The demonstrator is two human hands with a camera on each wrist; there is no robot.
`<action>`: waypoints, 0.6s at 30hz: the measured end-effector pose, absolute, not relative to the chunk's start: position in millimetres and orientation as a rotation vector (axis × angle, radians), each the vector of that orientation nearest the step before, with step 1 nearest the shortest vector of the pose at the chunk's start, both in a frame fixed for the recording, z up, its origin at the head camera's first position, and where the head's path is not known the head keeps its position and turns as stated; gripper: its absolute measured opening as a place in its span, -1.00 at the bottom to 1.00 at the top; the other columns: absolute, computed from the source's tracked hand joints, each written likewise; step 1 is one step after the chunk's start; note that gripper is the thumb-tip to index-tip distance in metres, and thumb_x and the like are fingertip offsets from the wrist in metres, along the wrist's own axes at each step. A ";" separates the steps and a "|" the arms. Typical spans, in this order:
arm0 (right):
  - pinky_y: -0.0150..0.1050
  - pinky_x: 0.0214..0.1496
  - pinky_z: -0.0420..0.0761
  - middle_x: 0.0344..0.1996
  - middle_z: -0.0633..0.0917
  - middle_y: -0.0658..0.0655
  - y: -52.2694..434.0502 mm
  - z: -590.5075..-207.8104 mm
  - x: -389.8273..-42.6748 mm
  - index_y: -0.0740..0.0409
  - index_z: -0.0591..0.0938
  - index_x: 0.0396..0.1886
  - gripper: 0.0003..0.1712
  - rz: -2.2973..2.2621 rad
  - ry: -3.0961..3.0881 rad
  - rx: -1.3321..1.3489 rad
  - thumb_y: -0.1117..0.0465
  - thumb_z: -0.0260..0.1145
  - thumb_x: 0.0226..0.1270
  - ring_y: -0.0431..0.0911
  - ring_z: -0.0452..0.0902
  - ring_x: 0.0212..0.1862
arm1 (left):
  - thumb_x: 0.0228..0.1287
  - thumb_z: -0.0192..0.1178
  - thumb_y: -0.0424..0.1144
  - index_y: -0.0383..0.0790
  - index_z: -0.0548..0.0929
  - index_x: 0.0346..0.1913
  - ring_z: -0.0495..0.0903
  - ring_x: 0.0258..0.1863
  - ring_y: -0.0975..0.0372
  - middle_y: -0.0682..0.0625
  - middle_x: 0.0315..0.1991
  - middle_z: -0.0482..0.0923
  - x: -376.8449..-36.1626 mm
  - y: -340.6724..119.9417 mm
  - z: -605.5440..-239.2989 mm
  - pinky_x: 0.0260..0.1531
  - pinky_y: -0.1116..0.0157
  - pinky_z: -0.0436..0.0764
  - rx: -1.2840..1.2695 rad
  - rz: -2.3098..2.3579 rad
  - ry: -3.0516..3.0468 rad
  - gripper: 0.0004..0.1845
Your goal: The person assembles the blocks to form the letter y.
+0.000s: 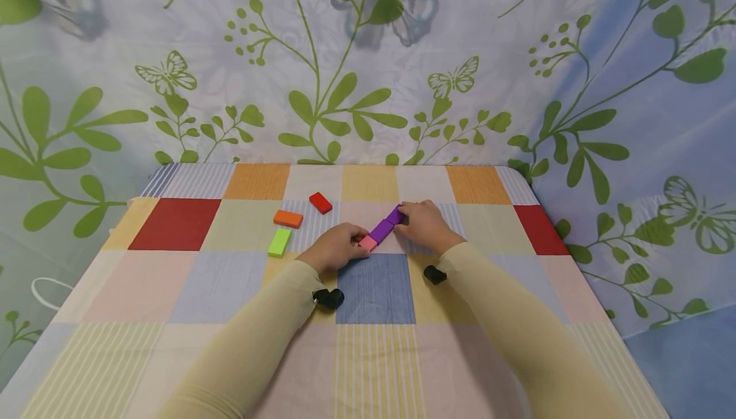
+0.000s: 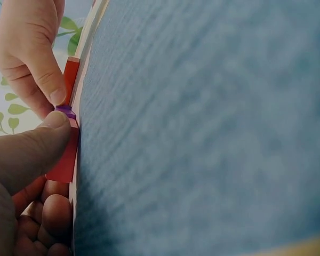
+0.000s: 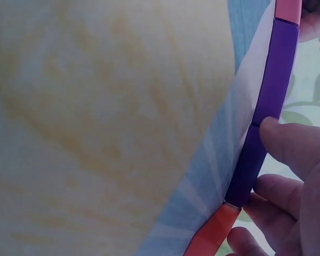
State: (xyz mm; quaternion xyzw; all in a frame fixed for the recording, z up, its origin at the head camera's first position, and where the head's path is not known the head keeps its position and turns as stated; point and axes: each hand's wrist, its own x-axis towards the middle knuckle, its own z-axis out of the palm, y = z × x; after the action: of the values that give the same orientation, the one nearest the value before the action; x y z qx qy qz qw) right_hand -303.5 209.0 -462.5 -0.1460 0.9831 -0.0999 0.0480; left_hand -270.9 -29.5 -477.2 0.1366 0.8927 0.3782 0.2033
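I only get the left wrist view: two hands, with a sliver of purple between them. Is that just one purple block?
Observer: No, the right wrist view shows two purple blocks, end to end.
Visitor: Neat! Are there any blocks apart from that row?
Observer: Yes, the head view shows three off to the row's left: a green block, an orange block and a red block.
Visitor: And is the person wearing anything on the wrists?
Observer: A small black thing shows by each sleeve's cuff in the head view; I can't make out its details.
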 end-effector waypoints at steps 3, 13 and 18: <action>0.14 0.54 0.34 0.48 0.52 0.25 209.6 -463.2 -303.9 0.25 0.54 0.45 -0.35 -0.311 3.002 -0.431 0.07 0.37 0.47 0.32 0.42 0.44 | 0.37 0.43 -0.09 -0.11 0.68 0.32 0.57 -0.02 0.10 0.02 -0.05 0.65 -271.3 -29.2 -478.0 0.20 0.09 0.57 0.384 1.062 2.492 -0.50; 0.16 0.52 0.36 0.49 0.52 0.21 208.2 -462.5 -303.7 0.22 0.53 0.47 -0.35 -0.311 3.001 -0.397 0.08 0.37 0.48 0.34 0.41 0.44 | 0.37 0.44 -0.09 -0.12 0.67 0.32 0.57 -0.02 0.11 0.02 -0.05 0.66 -271.9 -28.9 -479.6 0.21 0.09 0.58 0.392 1.056 2.498 -0.49; 0.16 0.52 0.36 0.51 0.50 0.18 207.4 -460.7 -302.6 0.19 0.50 0.50 -0.34 -0.296 2.988 -0.368 0.06 0.36 0.50 0.33 0.39 0.45 | 0.37 0.44 -0.09 -0.12 0.68 0.32 0.57 -0.02 0.10 0.02 -0.06 0.66 -271.9 -28.2 -480.0 0.20 0.10 0.57 0.400 1.060 2.498 -0.50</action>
State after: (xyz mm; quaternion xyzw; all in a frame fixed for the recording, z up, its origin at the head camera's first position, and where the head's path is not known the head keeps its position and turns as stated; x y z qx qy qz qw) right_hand -302.6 207.4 -460.7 -0.1213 0.9861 -0.0977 0.0581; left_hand -271.9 -28.2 -480.0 0.1430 0.8927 0.3789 0.1979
